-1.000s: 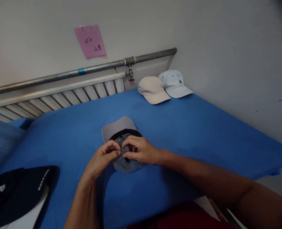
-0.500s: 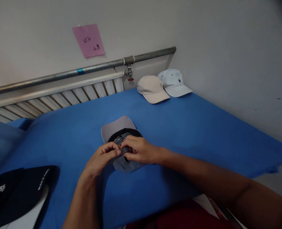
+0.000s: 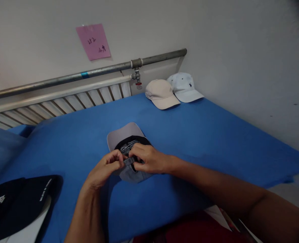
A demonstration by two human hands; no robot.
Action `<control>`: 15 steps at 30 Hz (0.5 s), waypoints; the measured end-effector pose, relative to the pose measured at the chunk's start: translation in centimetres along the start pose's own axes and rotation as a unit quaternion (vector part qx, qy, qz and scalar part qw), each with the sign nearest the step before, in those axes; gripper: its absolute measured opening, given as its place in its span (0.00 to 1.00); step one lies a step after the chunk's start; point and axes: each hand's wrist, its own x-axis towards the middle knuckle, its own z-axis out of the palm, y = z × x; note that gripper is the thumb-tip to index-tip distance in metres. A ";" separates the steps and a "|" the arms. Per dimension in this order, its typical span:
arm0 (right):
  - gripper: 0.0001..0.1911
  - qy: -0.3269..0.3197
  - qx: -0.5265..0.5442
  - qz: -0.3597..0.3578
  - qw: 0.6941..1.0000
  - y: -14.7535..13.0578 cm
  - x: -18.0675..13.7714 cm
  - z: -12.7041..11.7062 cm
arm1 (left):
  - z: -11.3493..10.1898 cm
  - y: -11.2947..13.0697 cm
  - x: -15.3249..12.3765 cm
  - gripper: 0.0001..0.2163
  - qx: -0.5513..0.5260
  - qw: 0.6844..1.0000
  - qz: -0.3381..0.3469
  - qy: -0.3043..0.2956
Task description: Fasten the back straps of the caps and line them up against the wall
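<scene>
A grey baseball cap lies on the blue cloth in front of me, its brim pointing away and its dark lining with white print showing. Its dark back strap stretches between my hands. My left hand pinches the strap's left part between thumb and fingers. From the other side, my right hand grips the strap beside the back opening and covers part of the crown. Whether the strap is fastened or loose I cannot tell.
Beige and pale blue caps sit together at the far corner. A navy cap lies at near left on something white. Behind the blue-covered surface run a radiator and a metal pipe. Pink paper hangs on the wall.
My left hand has slid slightly left along the strap, so more of the strap shows between my hands. The right hand and the cap have hardly moved.
</scene>
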 end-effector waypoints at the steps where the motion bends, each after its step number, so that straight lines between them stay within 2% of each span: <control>1: 0.08 -0.001 -0.006 -0.007 1.000 0.0 0.0 0.0 | 0.1 0.0 0.0 0.04 0.011 1.000 0.000 -0.003; 3: 0.08 -0.008 0.001 -0.020 1.000 -0.2 0.0 0.0 | 0.2 0.1 0.1 0.07 0.034 0.999 -0.011 -0.019; 6: 0.11 -0.021 0.071 -0.008 0.997 -0.6 0.2 -0.5 | 0.3 0.2 0.1 0.10 0.042 0.997 -0.029 -0.053; 10: 0.15 -0.006 0.187 0.108 0.976 -0.9 0.7 -1.3 | 0.2 0.3 -0.1 0.08 0.017 0.999 -0.013 -0.045; 15: 0.14 -0.074 0.291 0.206 0.932 -0.8 0.8 -1.5 | 0.1 0.4 -0.3 0.07 -0.007 0.999 -0.008 -0.040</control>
